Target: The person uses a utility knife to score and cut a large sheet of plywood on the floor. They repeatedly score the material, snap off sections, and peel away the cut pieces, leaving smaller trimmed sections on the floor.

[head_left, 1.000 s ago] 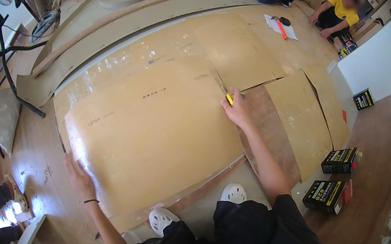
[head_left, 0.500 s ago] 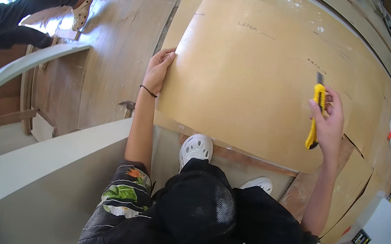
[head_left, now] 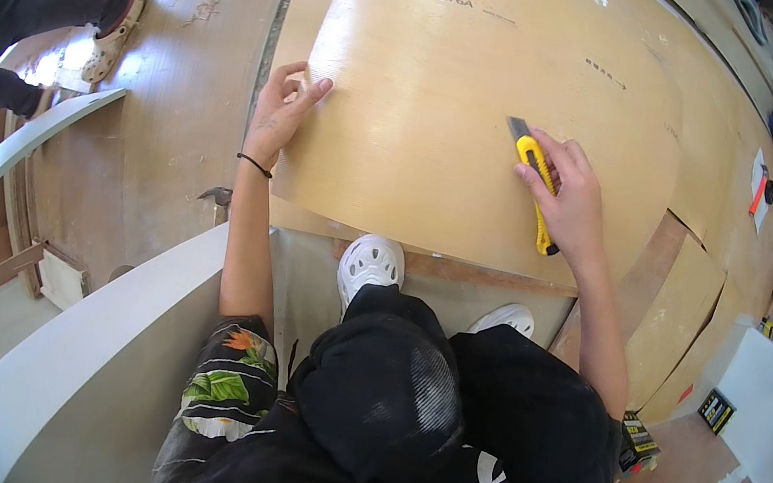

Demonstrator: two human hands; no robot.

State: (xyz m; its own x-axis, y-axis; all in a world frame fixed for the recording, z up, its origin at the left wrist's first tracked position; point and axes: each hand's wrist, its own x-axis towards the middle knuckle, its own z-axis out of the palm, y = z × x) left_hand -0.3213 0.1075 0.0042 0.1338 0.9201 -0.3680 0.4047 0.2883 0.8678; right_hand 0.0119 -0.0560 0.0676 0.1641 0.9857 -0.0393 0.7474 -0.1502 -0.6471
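My right hand (head_left: 570, 197) grips a yellow box cutter (head_left: 538, 169) with black parts. Its grey blade sticks out toward the far left, over a large, thin tan sheet (head_left: 461, 143) with printed marks and small arrows. At the sheet's left edge is my left hand (head_left: 281, 121), its thumb and fingers spread apart and holding nothing. A black band circles that wrist. Beneath this sheet lies another tan sheet (head_left: 311, 25), showing along the left side.
Left of me curves a white panel (head_left: 112, 306). A hammer (head_left: 216, 196) lies beside it. Another person's legs (head_left: 60, 18) stand far left; people sit at the far right near a red-handled tool (head_left: 760, 189). Small black boxes (head_left: 638, 441) stand at my right.
My right hand has brought the box cutter left, over the sheet, and tilted it leftward. My left hand has loosened from the sheet's edge, its thumb lifting away. The whole view has shifted.
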